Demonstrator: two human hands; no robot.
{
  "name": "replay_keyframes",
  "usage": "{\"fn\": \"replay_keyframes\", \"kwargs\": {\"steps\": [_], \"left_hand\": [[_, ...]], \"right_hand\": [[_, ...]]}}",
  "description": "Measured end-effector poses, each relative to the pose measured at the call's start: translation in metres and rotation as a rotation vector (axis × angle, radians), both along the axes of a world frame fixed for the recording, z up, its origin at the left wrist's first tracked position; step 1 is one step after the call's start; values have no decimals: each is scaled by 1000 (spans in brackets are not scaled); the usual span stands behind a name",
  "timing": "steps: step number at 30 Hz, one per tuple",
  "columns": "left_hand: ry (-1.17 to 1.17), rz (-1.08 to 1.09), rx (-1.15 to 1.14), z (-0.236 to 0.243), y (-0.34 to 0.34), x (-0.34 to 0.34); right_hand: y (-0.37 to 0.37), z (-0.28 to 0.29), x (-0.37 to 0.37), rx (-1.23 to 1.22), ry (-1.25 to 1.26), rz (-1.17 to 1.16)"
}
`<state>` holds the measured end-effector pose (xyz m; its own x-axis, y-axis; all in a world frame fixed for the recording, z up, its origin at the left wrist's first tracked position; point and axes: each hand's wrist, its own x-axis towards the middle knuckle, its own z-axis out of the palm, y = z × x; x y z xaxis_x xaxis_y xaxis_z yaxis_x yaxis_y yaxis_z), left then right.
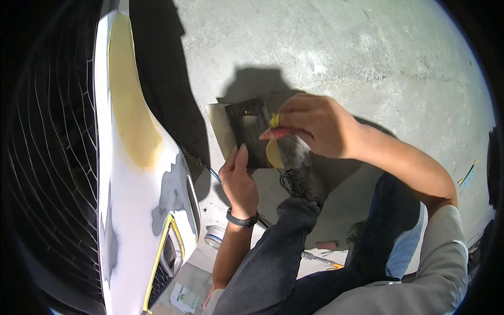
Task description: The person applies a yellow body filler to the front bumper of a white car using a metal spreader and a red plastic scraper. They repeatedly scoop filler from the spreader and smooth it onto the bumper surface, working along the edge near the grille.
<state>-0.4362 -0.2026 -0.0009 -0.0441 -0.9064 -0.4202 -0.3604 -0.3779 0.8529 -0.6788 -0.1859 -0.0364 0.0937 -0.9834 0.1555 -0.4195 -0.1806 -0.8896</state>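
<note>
My left hand (240, 181), a dark band on its wrist, grips a dark flat plate (247, 131) by its lower edge, thumb on top. The plate has a small hole near its upper end. Behind it shows a paler, cream-coloured sheet (218, 123). Over the plate's right side, my right hand (320, 126) is closed on a slim red piece (278, 134) whose kind I cannot make out. A small yellow bit (274, 121) shows at those fingers. Below them is a rounded yellow patch (273, 153), partly in front of my shoe (294, 157).
At the left stands a white car bumper (126, 210) with a smooth yellowish filler patch (131, 110), grey areas and yellow masking tape (157, 265). A round can (214, 236), a reddish block (326, 245) and a yellow-ended tool (323, 261) lie on the concrete floor (341, 47).
</note>
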Motion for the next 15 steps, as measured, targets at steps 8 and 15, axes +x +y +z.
{"fn": "replay_keyframes", "kwargs": {"steps": [8, 15], "left_hand": [[24, 202, 137, -2, -6, -6], [49, 250, 344, -11, 0, 3]], "right_hand": [[25, 2, 22, 23, 15, 307], [-78, 37, 45, 87, -550, -200]]}}
